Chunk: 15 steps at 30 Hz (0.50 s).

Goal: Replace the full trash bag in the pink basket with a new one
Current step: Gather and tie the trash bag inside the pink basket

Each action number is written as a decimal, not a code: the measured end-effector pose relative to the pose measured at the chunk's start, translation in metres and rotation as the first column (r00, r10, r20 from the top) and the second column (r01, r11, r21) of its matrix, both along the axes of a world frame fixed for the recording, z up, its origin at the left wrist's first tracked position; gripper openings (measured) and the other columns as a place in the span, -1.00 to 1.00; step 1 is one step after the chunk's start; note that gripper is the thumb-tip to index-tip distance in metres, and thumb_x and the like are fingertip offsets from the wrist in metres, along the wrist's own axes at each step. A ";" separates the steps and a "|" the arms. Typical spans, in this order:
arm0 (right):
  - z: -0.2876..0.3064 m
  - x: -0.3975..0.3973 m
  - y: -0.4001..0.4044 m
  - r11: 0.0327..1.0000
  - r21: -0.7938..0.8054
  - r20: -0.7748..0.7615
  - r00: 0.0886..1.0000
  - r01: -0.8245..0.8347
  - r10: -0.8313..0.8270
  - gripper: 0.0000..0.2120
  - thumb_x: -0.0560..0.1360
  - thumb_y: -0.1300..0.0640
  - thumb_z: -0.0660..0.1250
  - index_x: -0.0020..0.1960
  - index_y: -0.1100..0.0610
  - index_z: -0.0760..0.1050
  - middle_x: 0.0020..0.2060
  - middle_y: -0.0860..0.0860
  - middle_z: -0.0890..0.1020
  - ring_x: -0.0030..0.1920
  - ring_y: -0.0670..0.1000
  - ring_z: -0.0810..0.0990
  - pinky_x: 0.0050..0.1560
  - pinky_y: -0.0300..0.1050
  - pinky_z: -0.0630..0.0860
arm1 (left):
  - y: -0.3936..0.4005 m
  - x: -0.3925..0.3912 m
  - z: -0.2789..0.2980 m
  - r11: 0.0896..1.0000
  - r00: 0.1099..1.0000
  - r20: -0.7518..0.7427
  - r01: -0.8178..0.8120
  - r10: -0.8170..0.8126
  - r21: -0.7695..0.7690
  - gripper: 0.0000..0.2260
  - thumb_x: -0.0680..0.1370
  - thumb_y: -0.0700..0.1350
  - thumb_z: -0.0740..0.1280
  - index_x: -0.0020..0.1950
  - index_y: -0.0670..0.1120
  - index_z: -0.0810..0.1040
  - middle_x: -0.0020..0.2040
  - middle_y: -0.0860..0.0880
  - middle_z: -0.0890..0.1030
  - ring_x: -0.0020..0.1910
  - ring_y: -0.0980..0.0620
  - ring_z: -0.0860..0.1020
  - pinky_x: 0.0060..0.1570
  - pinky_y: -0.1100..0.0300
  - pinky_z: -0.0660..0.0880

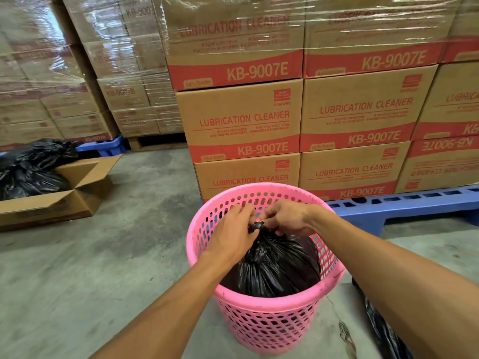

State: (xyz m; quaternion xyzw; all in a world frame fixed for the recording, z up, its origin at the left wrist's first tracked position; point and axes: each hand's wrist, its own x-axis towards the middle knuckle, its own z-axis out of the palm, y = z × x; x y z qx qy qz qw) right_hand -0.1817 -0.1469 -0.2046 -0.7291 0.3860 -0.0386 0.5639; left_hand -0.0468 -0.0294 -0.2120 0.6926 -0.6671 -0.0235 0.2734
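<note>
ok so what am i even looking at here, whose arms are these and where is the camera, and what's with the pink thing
There is no machine here: the arms belong to a person, and the single picture comes from a wide-angle camera worn on their head, looking forward and down. That is why both forearms reach in from the bottom edge.

The pink thing is a perforated plastic basket standing on a concrete floor. Inside it sits a full black trash bag with its top gathered into a neck. The left hand and the right hand both pinch that neck, apparently tying or twisting it closed.

Behind stand stacked cartons printed "LUBRICATION CLEANER", on a blue pallet. At left, an open cardboard box holds more black bags. More black plastic lies at lower right; what it is cannot be told.
</note>
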 end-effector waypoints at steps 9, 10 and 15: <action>0.005 -0.003 0.001 0.854 -0.428 -0.425 0.900 -0.294 0.097 -0.88 0.57 0.16 0.22 -0.15 0.12 0.40 -0.21 0.08 0.48 -0.19 0.05 0.40 -0.10 -0.04 0.34 | 0.010 0.022 0.025 0.897 0.984 0.015 0.153 -0.175 0.415 -0.75 0.38 -0.09 0.56 -0.23 -0.21 0.58 -0.32 -0.02 0.59 -0.23 -0.06 0.53 -0.20 0.12 0.42; 0.003 -0.004 0.001 0.850 -0.431 -0.447 0.890 -0.303 0.091 -0.89 0.56 0.16 0.22 -0.15 0.11 0.40 -0.20 0.08 0.48 -0.17 0.05 0.40 -0.10 -0.03 0.34 | 0.012 0.023 0.028 0.871 0.982 0.012 0.160 -0.187 0.465 -0.76 0.37 -0.09 0.57 -0.22 -0.22 0.60 -0.34 0.00 0.58 -0.25 -0.05 0.53 -0.22 0.13 0.42; -0.001 -0.007 0.006 0.849 -0.431 -0.483 0.873 -0.306 0.069 -0.89 0.57 0.16 0.20 -0.14 0.11 0.38 -0.17 0.08 0.48 -0.15 0.06 0.39 -0.03 0.01 0.40 | 0.014 0.031 0.031 0.794 0.982 -0.061 0.180 -0.177 0.581 -0.86 0.36 -0.13 0.58 -0.19 -0.15 0.68 -0.26 -0.12 0.71 -0.29 -0.03 0.64 0.00 0.02 0.59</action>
